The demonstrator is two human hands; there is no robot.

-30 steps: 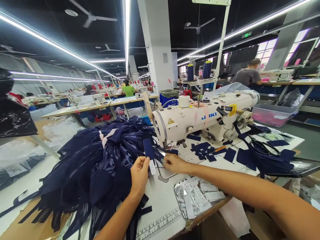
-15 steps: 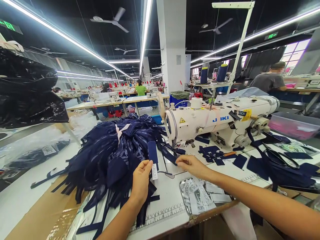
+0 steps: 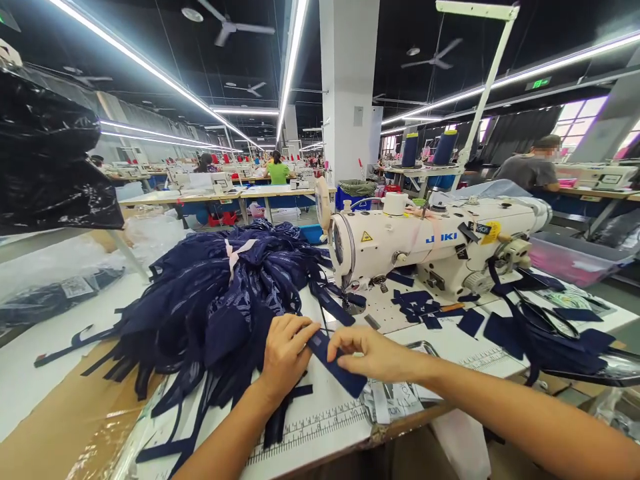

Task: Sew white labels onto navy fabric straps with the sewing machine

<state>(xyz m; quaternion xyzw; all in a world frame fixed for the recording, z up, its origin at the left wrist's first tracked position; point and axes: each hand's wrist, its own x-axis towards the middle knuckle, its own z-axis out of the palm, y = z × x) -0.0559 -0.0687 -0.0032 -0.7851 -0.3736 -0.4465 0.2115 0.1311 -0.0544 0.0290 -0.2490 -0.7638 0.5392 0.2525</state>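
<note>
A navy fabric strip (image 3: 340,375) lies slantwise over the front of the table. My left hand (image 3: 287,350) is closed on its upper left end, fingers bent over the cloth. Above the strip's middle, my right hand (image 3: 373,353) has thumb and fingers curled together; what they pinch, if anything, is too small to make out. Behind both hands stands the white sewing machine (image 3: 395,237), with more navy cloth under its needle end. A big tied bundle of navy strips (image 3: 220,300) sits left of my left hand. White printed labels (image 3: 395,400) lie in a tray partly hidden by my right hand.
Small navy pieces (image 3: 420,307) and an orange-handled tool (image 3: 453,307) lie by the machine base. More navy cloth (image 3: 555,340) is heaped at right. A printed ruler (image 3: 310,433) runs along the front edge. Black plastic (image 3: 50,153) hangs at left. Other people sit farther back.
The navy strip has come down and tilted rightward across the table. My right hand has moved from near the needle toward it. The white label by my left hand is out of sight.
</note>
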